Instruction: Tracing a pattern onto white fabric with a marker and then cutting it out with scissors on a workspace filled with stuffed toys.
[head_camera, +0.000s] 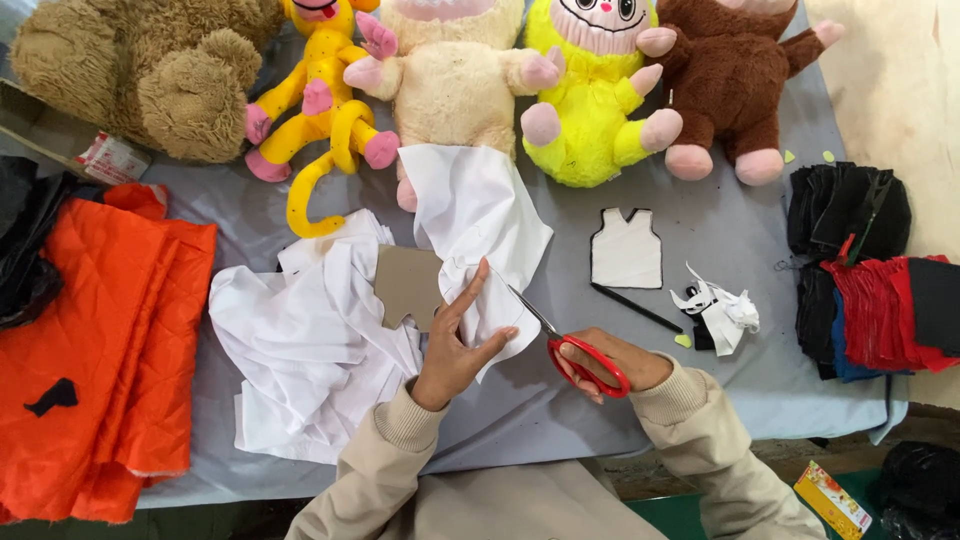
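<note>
Right hand at 5 o'clock of the desk, fingers through the red loops of the scissors and clamped on them; blades point toward 10 o'clock and meet the edge of the white fabric. Left hand lies on that fabric at centre, fingers spread apart and flat, pinning the cloth rather than gripping it. A brown cardboard pattern sits under or against the fabric just at 10 o'clock of the left hand; whether it is tucked inside the fold cannot be told. More loose white cloth is heaped toward 9 o'clock. Judged good practice here: keep the left fingers pressing close to the cut line but clear of the blades, hold cloth and pattern from slipping apart, take short snips, turn the cloth and not the wrist at curves. At 2 o'clock lies 1 cut vest shape, white with a dark outline, a black pencil just below it, white scraps near. Orange fabric at 9 o'clock; stacked black and red pieces at 3 o'clock; 5 plush toys line 12 o'clock.
</note>
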